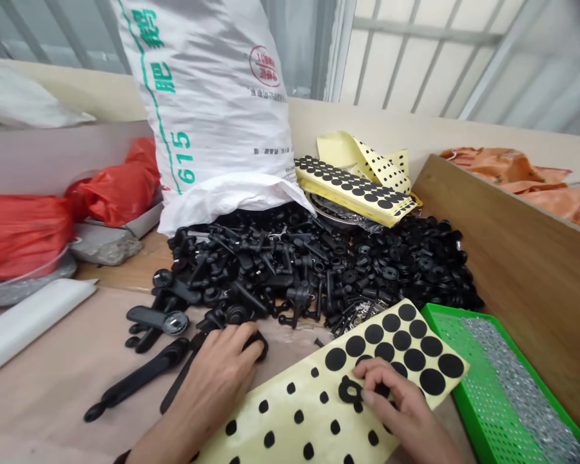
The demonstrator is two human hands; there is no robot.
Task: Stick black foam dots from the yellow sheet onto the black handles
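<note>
My left hand [222, 370] is closed over a black plastic part with a rounded end [261, 347], most of it hidden under my fingers. A long black plastic handle [178, 383] sticks out beside that hand; I cannot tell whether both are one piece. With thumb and fingers, my right hand [399, 399] pinches a small black ring-shaped piece [347, 390] over a yellow sticker sheet [280, 444]. Large round black stickers [414, 359] fill the sheet's far end, while small black dots mark its near part. Another black crank handle [140, 380] lies left of my left hand.
Behind my hands spreads a heap of black plastic parts [270, 270], spilling from a white woven sack [222, 96]. A green basket [493, 393] holding small shiny metal pieces stands right. More sticker sheets [357, 187] lie behind. Red bags [24, 232] sit left; a wooden board [522, 258] borders the right.
</note>
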